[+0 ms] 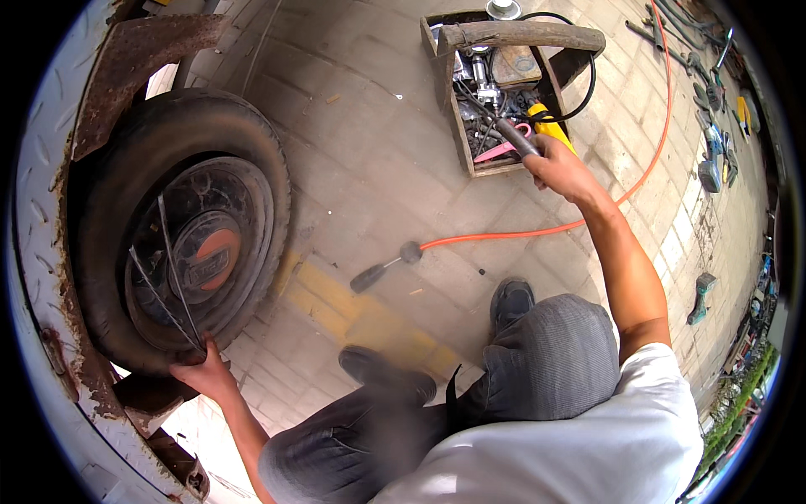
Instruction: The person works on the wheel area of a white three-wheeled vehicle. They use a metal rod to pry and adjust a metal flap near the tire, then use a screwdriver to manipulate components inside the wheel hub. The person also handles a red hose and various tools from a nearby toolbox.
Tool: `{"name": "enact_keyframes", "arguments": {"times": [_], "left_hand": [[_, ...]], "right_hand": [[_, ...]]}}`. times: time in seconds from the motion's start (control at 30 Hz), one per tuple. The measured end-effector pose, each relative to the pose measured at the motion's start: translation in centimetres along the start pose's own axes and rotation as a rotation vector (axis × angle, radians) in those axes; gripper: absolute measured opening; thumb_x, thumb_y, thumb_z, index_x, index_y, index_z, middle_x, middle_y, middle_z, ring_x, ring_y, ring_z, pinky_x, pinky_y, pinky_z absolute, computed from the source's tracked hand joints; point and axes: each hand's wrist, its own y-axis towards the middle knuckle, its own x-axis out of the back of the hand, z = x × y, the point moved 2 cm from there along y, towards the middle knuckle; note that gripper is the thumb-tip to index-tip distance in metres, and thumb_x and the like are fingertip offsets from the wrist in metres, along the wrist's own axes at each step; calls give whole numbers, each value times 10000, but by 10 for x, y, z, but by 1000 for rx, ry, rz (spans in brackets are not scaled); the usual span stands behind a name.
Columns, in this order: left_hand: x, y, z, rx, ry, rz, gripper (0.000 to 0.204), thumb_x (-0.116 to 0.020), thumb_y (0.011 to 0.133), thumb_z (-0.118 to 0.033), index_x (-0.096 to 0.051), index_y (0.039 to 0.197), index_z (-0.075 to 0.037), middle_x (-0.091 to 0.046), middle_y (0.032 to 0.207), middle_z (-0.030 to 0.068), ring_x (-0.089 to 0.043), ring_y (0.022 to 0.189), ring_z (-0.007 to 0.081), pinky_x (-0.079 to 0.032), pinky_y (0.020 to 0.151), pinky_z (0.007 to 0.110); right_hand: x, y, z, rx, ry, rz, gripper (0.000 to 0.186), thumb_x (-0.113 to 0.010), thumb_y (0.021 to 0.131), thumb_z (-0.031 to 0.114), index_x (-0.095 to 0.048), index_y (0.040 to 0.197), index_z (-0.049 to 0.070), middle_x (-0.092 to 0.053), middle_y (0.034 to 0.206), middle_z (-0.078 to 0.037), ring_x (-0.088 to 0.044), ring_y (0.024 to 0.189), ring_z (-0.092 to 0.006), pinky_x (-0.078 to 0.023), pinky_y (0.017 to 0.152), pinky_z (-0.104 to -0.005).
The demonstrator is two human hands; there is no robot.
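My left hand (pixel 204 370) is closed at the lower rim of a black tyre (pixel 264 160) on a wheel. Its fingers pinch the joined end of long, thin metal tweezers (pixel 172 265), whose two arms spread upward across the dark hub. My right hand (pixel 564 168) reaches to the near edge of a wooden toolbox (pixel 466 139). It grips a tool with a dark grey cylindrical handle (pixel 515 136); the tool's far end sits among the box's contents, so its kind is unclear. Pink-handled scissors (pixel 495 152) and a yellow tool (pixel 550 128) lie beside it.
A rusty, white-painted metal vehicle body (pixel 44 185) surrounds the wheel. An orange hose (pixel 520 234) curves over the paving to a black-handled nozzle (pixel 369 275). The toolbox has a thick wooden carrying bar (pixel 525 34). Several power tools (pixel 714 160) lie along the right side.
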Motion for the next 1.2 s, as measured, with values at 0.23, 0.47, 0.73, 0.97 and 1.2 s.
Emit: {"name": "enact_keyframes", "arguments": {"times": [0.23, 0.47, 0.73, 0.97, 1.2], "left_hand": [[7, 2, -17, 155, -50, 13, 647, -842, 650, -153, -459, 1114, 85, -466, 870, 97, -470, 741, 199, -433, 679, 335], [7, 6, -18, 132, -65, -49, 678, -832, 615, -111, -455, 1150, 67, -478, 964, 131, -454, 757, 220, -417, 716, 345], [7, 3, -24, 154, -136, -27, 687, -829, 614, -103, -451, 1164, 58, -466, 952, 116, -427, 723, 200, -413, 710, 336], [7, 2, -22, 186, -148, -3, 681, -819, 618, -80, -445, 1169, 60, -435, 925, 97, -393, 715, 188, -403, 720, 326], [3, 2, -21, 219, -177, -25, 665, -790, 612, -55, -442, 1168, 52, -413, 917, 85, -374, 693, 176, -386, 704, 311]], "right_hand": [[10, -122, -22, -25, 250, 61, 272, -660, 796, 141, -549, 1010, 15, -480, 668, 19, -468, 559, -69, -363, 510, -227], [-20, -46, 152, 919, -426, 84, 288, -687, 782, 165, -576, 983, -9, -572, 797, -156, -558, 714, -343, -439, 630, -408], [-44, 19, 254, 1257, -887, -302, 253, -674, 794, 257, -559, 870, 45, -568, 863, -103, -599, 788, -312, -489, 636, -404], [-45, 46, 275, 1409, -966, -462, 304, -691, 766, 199, -538, 1008, 96, -532, 914, -61, -576, 806, -265, -455, 635, -363], [-49, 55, 304, 1476, -1024, -339, 263, -619, 813, 305, -506, 870, 74, -548, 823, -113, -586, 759, -318, -491, 619, -434]]}}
